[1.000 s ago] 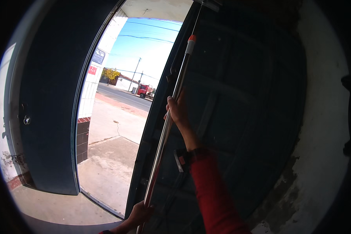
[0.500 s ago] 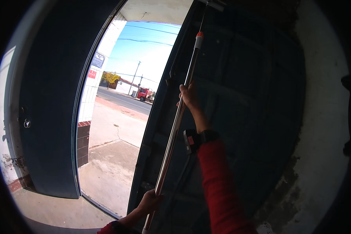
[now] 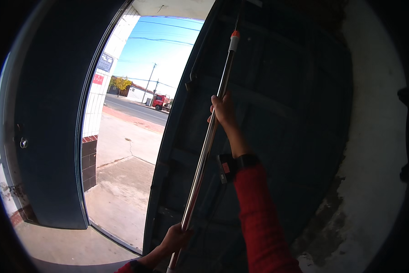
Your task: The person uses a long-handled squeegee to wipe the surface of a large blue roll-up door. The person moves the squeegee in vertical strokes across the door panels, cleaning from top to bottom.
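Observation:
A long shiny metal pole (image 3: 199,170) slants up from the lower middle to the top of the head view. Near its upper end is a white and orange collar (image 3: 234,40), and a thin rod runs on from there. Only part of a pale, flat head (image 3: 254,2) shows at the top edge, so its kind is unclear. My left hand (image 3: 176,237) is closed round the pole's lower part. Higher up, my right hand (image 3: 223,110) wraps round it, thumb along the shaft. Behind the pole stands a dark metal door leaf (image 3: 282,136).
A second dark door leaf (image 3: 50,127) with a round lock stands at the left. Between the leaves, the doorway opens onto sunlit concrete (image 3: 122,182), a road and a red truck (image 3: 160,102). A stained pale wall (image 3: 373,159) rises at the right.
The doorway and both door leaves have shifted left in the view. The pole's top has moved slightly right, its head further past the top edge. Both hands keep their hold.

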The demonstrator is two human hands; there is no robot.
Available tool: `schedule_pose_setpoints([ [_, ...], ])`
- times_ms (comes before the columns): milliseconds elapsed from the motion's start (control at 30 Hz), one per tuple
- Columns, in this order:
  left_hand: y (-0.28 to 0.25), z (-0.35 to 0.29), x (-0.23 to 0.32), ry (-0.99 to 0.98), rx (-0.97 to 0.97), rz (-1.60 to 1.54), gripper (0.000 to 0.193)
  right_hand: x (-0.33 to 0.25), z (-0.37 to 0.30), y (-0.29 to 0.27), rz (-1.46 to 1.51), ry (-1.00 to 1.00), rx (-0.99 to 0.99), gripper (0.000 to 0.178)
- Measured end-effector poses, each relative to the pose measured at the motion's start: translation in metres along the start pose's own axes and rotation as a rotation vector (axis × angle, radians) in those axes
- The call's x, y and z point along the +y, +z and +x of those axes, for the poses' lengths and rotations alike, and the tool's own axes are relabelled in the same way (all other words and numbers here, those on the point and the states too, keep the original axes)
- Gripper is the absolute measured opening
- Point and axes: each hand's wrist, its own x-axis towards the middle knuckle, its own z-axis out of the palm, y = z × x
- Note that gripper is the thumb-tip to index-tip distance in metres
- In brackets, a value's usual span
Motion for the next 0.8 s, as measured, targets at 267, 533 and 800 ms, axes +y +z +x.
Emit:
schedule_pose_setpoints([
  [267,-0.057,-0.084,-0.076,-0.168,0.158,0.168,0.025,0.059,-0.137,0.056,0.177,0.057,-0.119,0.032],
  [533,-0.099,-0.143,-0.098,-0.194,0.360,0.114,0.025,0.071,-0.201,0.117,0.289,-0.068,-0.164,0.038],
  [800,-0.092,-0.123,-0.057,-0.062,0.336,0.148,0.025,0.021,-0.105,0.118,0.184,-0.072,-0.177,0.031],
])
